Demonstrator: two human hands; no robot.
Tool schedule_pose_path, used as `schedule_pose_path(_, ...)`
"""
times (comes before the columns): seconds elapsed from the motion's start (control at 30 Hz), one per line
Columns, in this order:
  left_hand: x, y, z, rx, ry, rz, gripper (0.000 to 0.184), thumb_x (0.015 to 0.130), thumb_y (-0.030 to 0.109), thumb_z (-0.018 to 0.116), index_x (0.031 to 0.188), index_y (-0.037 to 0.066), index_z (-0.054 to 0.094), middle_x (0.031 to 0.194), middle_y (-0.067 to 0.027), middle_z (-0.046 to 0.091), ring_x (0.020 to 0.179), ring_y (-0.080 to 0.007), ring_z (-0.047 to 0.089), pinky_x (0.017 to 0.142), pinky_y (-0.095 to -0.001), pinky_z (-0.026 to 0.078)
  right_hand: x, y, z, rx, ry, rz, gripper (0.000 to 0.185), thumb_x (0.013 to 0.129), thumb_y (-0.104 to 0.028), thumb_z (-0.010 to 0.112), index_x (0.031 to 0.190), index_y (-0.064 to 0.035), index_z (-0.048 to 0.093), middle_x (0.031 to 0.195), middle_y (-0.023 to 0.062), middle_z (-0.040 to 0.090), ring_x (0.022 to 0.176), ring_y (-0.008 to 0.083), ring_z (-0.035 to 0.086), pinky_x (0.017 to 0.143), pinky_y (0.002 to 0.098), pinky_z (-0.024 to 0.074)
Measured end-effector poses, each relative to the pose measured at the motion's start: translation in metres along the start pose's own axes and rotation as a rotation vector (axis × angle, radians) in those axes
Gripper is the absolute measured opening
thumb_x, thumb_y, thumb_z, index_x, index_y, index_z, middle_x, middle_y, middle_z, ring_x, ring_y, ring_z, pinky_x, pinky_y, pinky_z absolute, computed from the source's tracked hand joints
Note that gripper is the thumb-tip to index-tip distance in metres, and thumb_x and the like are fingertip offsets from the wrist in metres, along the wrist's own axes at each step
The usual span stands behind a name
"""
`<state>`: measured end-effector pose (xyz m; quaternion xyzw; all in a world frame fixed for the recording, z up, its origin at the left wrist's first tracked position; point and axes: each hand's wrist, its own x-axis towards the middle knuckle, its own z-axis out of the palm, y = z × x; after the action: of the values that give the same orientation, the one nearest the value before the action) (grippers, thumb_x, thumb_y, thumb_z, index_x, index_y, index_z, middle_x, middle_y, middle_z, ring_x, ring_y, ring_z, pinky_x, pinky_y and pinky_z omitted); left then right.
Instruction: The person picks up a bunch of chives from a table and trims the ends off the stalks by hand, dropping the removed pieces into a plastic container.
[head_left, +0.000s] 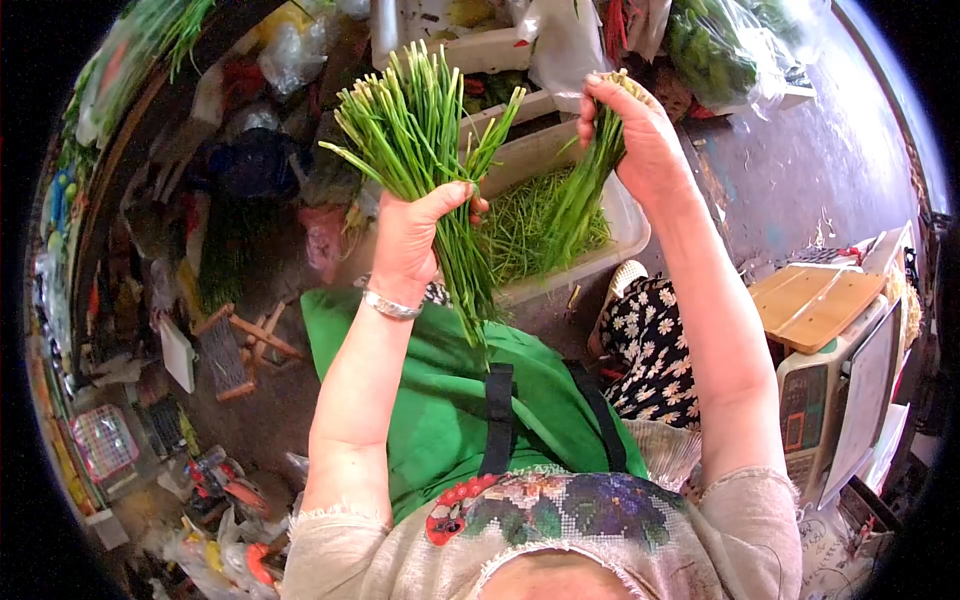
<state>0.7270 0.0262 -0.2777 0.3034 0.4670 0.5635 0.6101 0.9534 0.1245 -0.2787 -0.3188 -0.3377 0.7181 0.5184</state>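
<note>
My left hand (420,228) is wrapped round the middle of a thick bunch of green stalks (410,125), thin and chive-like. Their pale cut ends fan out above the fist, and the darker tips hang down over my green apron (400,400). Up and to the right, my right hand (640,130) grips a smaller bundle of similar stalks (590,195) near its pale ends. That bundle's leafy part droops over a white plastic tub (628,240), where loose green pieces (520,220) lie. My right fingers partly hide the bundle's top.
A scale with a wooden board (818,305) on it stands at my right. White foam boxes (480,52) and bagged greens (725,50) are at the far side. On the left are a small folding stool (230,350), a plastic basket (103,440) and scattered bags.
</note>
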Motion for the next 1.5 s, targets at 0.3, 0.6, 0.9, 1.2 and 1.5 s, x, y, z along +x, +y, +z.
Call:
schedule_pose_path(0.3,-0.002,-0.004,0.013,0.006,0.015,0.071,0.033,0.075,-0.006,0.068,0.105,0.002,0.058,0.086,-0.0071,0.065,0.069,-0.0185,0.064,0.057,-0.029,0.054,-0.01,0.029,0.022,-0.146,-0.055,0.099,0.017,0.082,-0.017,0.071,0.088,-0.0048,0.062,0.063,-0.002,0.053,0.055,0.0084,0.049,0.05,0.0233,0.0385)
schedule_pose_path(0.6,-0.001,-0.003,0.008,0.007,0.022,0.102,0.031,0.076,-0.007,0.067,0.105,0.001,0.059,0.09,-0.0069,0.065,0.071,-0.0181,0.064,0.062,-0.0291,0.055,-0.008,0.033,0.014,-0.1,-0.085,0.09,0.012,0.083,-0.016,0.068,0.083,-0.007,0.059,0.066,-0.0017,0.053,0.055,0.0094,0.05,0.053,0.0241,0.0398)
schedule_pose_path(0.9,-0.003,-0.004,0.012,0.027,-0.015,0.138,0.033,0.074,-0.009,0.067,0.105,0.002,0.059,0.089,-0.0064,0.065,0.072,-0.0171,0.064,0.061,-0.0293,0.053,-0.01,0.031,0.019,-0.093,-0.052,0.106,0.013,0.083,-0.016,0.068,0.087,-0.006,0.061,0.067,-0.0019,0.053,0.055,0.0093,0.05,0.053,0.0238,0.0392)
schedule_pose_path(1.2,-0.004,-0.002,0.015,0.067,0.034,0.212,0.033,0.074,-0.009,0.067,0.104,0.001,0.06,0.09,-0.0059,0.064,0.074,-0.0161,0.063,0.062,-0.0292,0.053,-0.01,0.011,0.02,-0.223,-0.01,0.022,0.033,0.082,-0.009,0.068,0.112,-0.0018,0.06,0.068,-0.0041,0.053,0.056,0.0054,0.047,0.052,0.0194,0.0368)
schedule_pose_path(1.5,-0.004,-0.007,0.01,0.427,0.068,0.302,0.033,0.073,-0.006,0.067,0.104,0.0,0.06,0.094,-0.0024,0.064,0.077,-0.011,0.06,0.071,-0.0256,0.051,-0.01,0.018,0.012,-1.12,-0.108,-0.246,0.022,0.083,-0.015,0.068,0.1,-0.0026,0.064,0.079,0.0022,0.064,0.073,0.0081,0.055,0.071,0.0255,0.0462)
